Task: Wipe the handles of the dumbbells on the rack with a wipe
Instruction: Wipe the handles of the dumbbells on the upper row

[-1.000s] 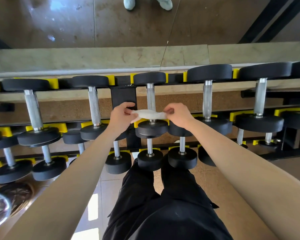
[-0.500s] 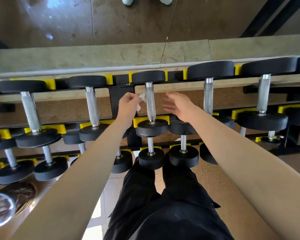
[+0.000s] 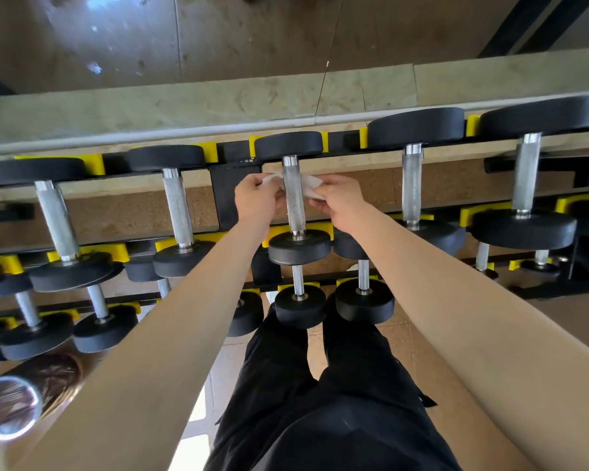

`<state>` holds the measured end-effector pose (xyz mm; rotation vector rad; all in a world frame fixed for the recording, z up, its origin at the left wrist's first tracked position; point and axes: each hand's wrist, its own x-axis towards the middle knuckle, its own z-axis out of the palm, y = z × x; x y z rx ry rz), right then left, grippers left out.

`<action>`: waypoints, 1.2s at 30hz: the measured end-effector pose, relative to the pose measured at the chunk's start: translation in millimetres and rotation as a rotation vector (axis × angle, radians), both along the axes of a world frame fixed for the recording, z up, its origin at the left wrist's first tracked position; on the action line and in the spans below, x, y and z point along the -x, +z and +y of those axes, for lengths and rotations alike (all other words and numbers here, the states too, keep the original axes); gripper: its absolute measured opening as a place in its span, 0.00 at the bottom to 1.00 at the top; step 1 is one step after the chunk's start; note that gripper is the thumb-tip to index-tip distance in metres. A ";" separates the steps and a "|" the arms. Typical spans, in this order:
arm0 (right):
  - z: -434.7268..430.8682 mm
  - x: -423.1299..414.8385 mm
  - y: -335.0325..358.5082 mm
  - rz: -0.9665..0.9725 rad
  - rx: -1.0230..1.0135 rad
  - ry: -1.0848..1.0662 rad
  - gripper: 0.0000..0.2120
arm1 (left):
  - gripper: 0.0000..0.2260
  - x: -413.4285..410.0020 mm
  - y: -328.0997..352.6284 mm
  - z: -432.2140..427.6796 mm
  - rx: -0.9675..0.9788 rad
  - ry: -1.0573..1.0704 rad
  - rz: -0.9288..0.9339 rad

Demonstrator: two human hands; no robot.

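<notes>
Both grips pinch the thin white wipe point(image 3: 312, 184), my left hand point(image 3: 255, 195) and right hand point(image 3: 340, 202) either side of the knurled steel dumbbell handle point(image 3: 293, 202) it passes behind, on the black-and-yellow tiered rack point(image 3: 227, 198) (tan tiled floor point(image 3: 230, 362) below, mirror wall point(image 3: 252, 39) beyond).

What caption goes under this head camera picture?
Left hand and right hand hold a white wipe behind a dumbbell handle on the rack.

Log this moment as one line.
step: wiping | left grip: holds wipe end | right grip: holds other end | wipe: passes behind middle top-row dumbbell handle
</notes>
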<state>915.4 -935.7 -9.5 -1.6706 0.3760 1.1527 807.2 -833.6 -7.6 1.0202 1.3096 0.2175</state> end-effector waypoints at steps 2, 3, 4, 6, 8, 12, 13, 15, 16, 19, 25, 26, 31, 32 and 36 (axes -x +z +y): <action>-2.6 -5.9 1.2 -0.044 0.014 -0.080 0.10 | 0.03 0.4 -4.7 1.8 -0.064 -0.041 0.025; -2.2 -8.7 2.3 -0.053 0.020 -0.124 0.11 | 0.03 -0.9 -5.6 2.9 -0.072 -0.082 0.040; -1.0 -11.5 3.4 -0.049 0.027 -0.182 0.11 | 0.04 -2.9 -7.4 4.8 -0.061 -0.117 0.055; 5.0 -14.8 6.6 -0.020 0.039 -0.314 0.09 | 0.06 -8.6 -11.6 11.0 0.011 -0.170 0.078; 15.8 -14.0 12.0 0.046 0.003 -0.392 0.06 | 0.07 -11.8 -11.1 19.5 0.035 -0.169 0.091; 37.2 -1.3 19.5 0.184 -0.064 -0.282 0.13 | 0.09 -7.7 -4.8 28.8 -0.115 0.037 0.101; 38.1 -0.2 19.9 0.173 -0.068 -0.233 0.13 | 0.08 -5.9 -3.3 25.3 -0.100 0.082 0.079; 31.7 -4.1 20.6 0.167 -0.107 -0.209 0.10 | 0.07 -6.2 -0.8 14.9 -0.013 0.105 -0.012; 24.4 -8.8 19.9 0.189 -0.137 -0.282 0.11 | 0.07 -8.3 2.1 9.6 0.029 0.074 -0.055; 6.9 -20.8 15.2 0.229 -0.191 -0.504 0.11 | 0.07 -15.2 8.7 5.2 0.100 -0.022 -0.100; 25.6 3.7 18.8 0.178 -0.205 -0.251 0.13 | 0.09 3.2 9.2 16.8 -0.004 0.106 -0.092; 28.5 6.7 19.7 0.133 -0.185 -0.187 0.14 | 0.09 8.2 8.4 16.1 -0.031 0.113 -0.088; 3.8 -14.0 20.2 0.071 -0.126 -0.285 0.16 | 0.11 2.4 4.8 8.0 -0.111 -0.149 0.009; -2.4 -17.3 19.8 0.084 -0.100 -0.319 0.14 | 0.09 -0.7 4.0 8.0 -0.106 -0.186 0.037; -3.1 -8.5 18.5 0.068 -0.088 -0.269 0.12 | 0.08 8.3 10.9 10.6 -0.163 -0.205 0.074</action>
